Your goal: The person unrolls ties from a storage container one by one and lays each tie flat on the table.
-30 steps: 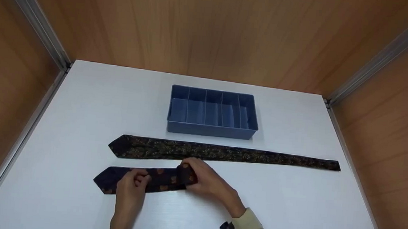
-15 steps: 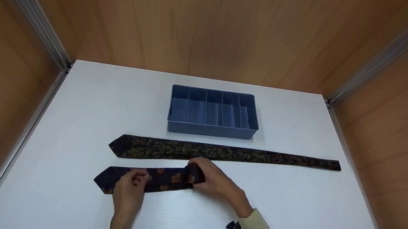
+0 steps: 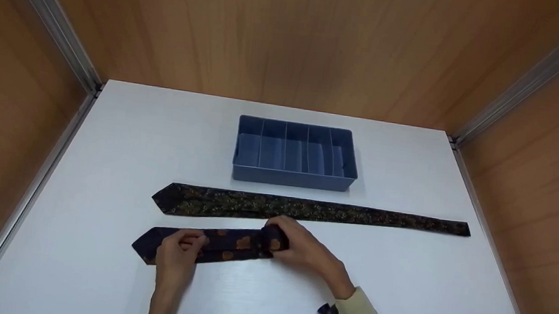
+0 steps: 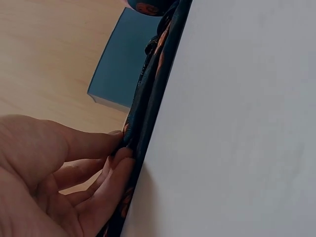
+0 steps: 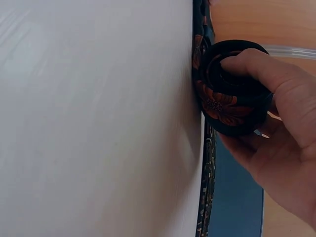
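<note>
A dark navy necktie [image 3: 237, 243] with orange flowers lies near the front, its pointed wide end at the left. Its right part is wound into a roll [image 5: 222, 108]. My right hand [image 3: 304, 249] holds this roll, thumb tucked into its centre and fingers behind it in the right wrist view. Farther left, my left hand [image 3: 175, 258] pinches the flat part of the tie between thumb and fingertips [image 4: 121, 165]. Just behind, a second dark necktie [image 3: 335, 212] with a small floral pattern is stretched out flat, close to my right fingers.
A blue box [image 3: 293, 178] with several narrow compartments stands behind the ties on the white table [image 3: 399, 281]. Wooden panels [image 3: 288, 43] with metal strips at the corners enclose the table at the back and both sides.
My right hand has moved to the right with the roll, and more of the tie lies flat between the hands. My left hand keeps its place on the tie. The view has shifted slightly.
</note>
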`<state>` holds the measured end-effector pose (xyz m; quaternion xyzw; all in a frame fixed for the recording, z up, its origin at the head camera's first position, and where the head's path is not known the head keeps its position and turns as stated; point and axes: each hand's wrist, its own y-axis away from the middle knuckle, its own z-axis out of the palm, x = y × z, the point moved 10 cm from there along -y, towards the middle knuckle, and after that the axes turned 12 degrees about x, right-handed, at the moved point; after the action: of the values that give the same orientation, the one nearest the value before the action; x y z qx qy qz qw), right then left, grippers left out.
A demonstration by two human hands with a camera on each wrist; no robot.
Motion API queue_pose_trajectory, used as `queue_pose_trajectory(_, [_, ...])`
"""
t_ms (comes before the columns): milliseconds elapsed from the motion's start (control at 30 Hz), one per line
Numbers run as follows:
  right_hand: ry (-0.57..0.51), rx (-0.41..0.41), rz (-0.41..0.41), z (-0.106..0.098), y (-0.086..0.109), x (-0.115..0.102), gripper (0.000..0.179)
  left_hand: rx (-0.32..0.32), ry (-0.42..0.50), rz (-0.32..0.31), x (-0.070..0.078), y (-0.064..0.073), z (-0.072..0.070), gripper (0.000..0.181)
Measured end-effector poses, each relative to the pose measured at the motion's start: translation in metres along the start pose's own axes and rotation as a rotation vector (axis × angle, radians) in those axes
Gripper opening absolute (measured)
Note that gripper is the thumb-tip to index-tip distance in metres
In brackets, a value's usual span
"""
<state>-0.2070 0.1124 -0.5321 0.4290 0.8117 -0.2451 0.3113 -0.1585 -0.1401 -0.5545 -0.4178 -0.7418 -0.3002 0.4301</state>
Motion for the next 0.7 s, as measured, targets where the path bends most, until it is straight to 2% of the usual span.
queue_pose_trajectory(167, [-0.018,-0.007,-0.003,-0.002,0.001,0.0,0.054,-0.034,0.094,-0.036,-0.003,0.0,0.004,0.013])
queue_pose_trajectory(700, [-0.014,-0.017,-0.01,-0.013,0.01,0.008,0.055,-0.023,0.101,-0.039,-0.009,-0.001,0.005,0.014])
